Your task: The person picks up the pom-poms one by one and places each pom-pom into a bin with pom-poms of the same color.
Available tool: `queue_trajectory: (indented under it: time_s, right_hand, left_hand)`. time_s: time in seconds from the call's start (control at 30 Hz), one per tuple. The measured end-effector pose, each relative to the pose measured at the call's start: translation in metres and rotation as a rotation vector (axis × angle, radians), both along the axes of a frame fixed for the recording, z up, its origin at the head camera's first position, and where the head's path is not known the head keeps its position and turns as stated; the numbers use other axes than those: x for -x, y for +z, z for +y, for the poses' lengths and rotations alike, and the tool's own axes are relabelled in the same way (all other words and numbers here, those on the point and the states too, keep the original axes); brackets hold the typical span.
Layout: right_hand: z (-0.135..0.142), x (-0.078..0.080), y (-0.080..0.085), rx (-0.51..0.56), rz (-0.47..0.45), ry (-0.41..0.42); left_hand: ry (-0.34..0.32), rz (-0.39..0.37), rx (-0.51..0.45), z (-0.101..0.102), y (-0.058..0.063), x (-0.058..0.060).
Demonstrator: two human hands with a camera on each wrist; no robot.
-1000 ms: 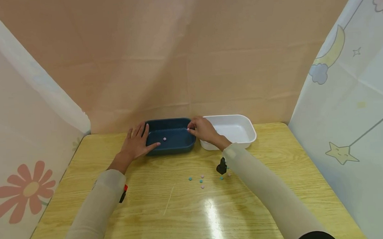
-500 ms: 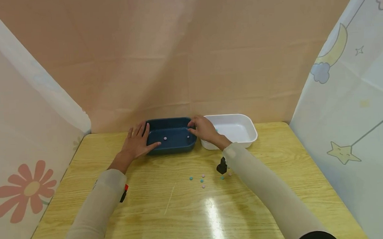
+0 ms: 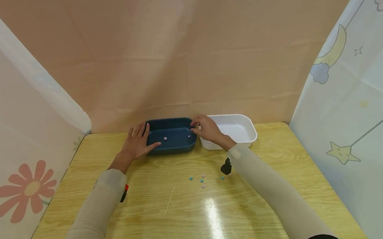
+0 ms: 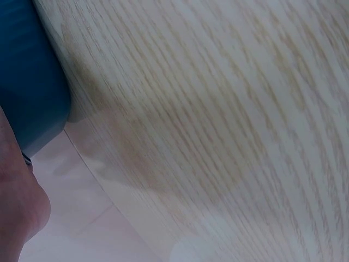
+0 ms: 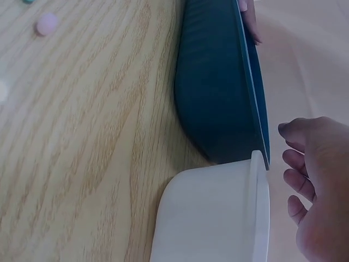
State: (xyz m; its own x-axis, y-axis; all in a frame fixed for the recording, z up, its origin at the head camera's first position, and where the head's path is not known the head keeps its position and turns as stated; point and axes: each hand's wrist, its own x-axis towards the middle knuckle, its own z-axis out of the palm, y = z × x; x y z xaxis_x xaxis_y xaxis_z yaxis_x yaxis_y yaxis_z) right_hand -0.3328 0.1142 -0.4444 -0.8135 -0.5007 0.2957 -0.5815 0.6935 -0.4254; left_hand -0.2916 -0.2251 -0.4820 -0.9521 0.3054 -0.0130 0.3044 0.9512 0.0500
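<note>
My left hand (image 3: 136,142) lies with spread fingers over the left end of a dark blue oblong tray (image 3: 172,150), thumb across its front rim. Two small pale pink balls (image 3: 165,138) sit inside that tray, one near the middle and the other towards its right end. My right hand (image 3: 208,128) hovers over the gap between the blue tray and a white tray (image 3: 250,134), thumb and fingers loosely bent. Nothing shows between its fingertips (image 5: 284,129) in the right wrist view, where they stand near the blue rim. The left wrist view shows only part of my left hand (image 4: 22,202).
Several small teal and pink balls (image 3: 201,181) lie scattered on the wooden table (image 3: 164,222) in front of the trays. A brown sheet (image 3: 136,64) rises behind the table. Printed panels stand at the left (image 3: 19,117) and right (image 3: 349,89).
My right hand has let a pink ball go into the right end of the blue tray, then drawn slightly to the right. My left hand has stayed in place.
</note>
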Motion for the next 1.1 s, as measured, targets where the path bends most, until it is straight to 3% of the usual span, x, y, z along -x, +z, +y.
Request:
queue_trajectory:
  time_s: [1.1]
  right_hand:
    - [0.032,-0.024,0.001,0.034,0.111,0.086]
  left_hand:
    - [-0.002,0.017,-0.002,0.000,-0.001,0.000]
